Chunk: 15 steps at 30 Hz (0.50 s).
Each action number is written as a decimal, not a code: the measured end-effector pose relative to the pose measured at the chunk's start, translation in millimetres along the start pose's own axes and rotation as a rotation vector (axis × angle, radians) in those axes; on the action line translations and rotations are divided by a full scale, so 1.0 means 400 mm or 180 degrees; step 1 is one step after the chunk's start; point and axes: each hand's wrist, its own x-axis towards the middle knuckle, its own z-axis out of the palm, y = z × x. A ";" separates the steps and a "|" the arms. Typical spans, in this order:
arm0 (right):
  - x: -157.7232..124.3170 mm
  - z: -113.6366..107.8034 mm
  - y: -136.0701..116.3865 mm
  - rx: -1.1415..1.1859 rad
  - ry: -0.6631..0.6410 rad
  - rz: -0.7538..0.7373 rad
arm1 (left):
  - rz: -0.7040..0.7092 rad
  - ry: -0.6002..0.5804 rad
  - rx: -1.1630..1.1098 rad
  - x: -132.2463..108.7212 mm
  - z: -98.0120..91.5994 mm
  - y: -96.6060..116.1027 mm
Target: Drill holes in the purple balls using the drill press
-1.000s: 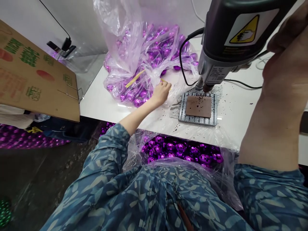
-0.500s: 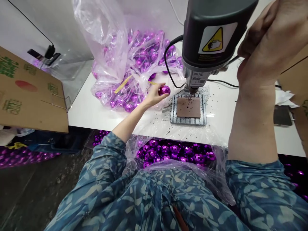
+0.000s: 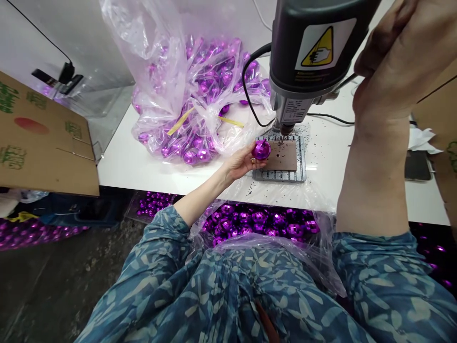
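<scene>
My left hand [image 3: 243,162] is closed around a shiny purple mirrored ball ornament [image 3: 262,149], held over the left edge of a brown board [image 3: 285,155]. That board lies on the slotted metal base [image 3: 300,175] of a small drill press [image 3: 291,57]. Above the board, to the ball's right, is the drill's chuck [image 3: 286,127]. My right hand [image 3: 385,52] is raised at the machine's right side, fingers curled round the end of its lever [image 3: 346,84]; the grip itself is mostly hidden. Dark shavings are scattered on the board and around the base.
A clear plastic bag [image 3: 160,95] full of purple balls sits on the white table [image 3: 121,166]. Below the front edge, more balls [image 3: 260,221] lie in a plastic-lined container. A cardboard box [image 3: 46,143] stands left; a dark phone-like object [image 3: 417,166] and white tissue [image 3: 421,140] lie right.
My left hand has moved right and toward me with the purple ball, from beside the bag to over the board's left edge. My right hand stays at the lever.
</scene>
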 end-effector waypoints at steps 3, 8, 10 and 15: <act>0.003 0.048 -0.044 0.0105 0.1319 0.0689 | 0.0308 0.0253 0.0103 0.017 0.006 -0.013; -0.003 0.065 -0.064 0.0145 0.1391 0.0681 | 0.1123 0.0403 0.0902 0.052 -0.002 -0.034; -0.008 0.062 -0.064 0.0128 0.1341 0.0568 | 0.1370 0.0323 0.1238 0.069 -0.006 -0.046; -0.004 0.055 -0.053 0.0147 0.1249 0.0468 | 0.1868 0.0297 0.1769 0.115 -0.011 -0.079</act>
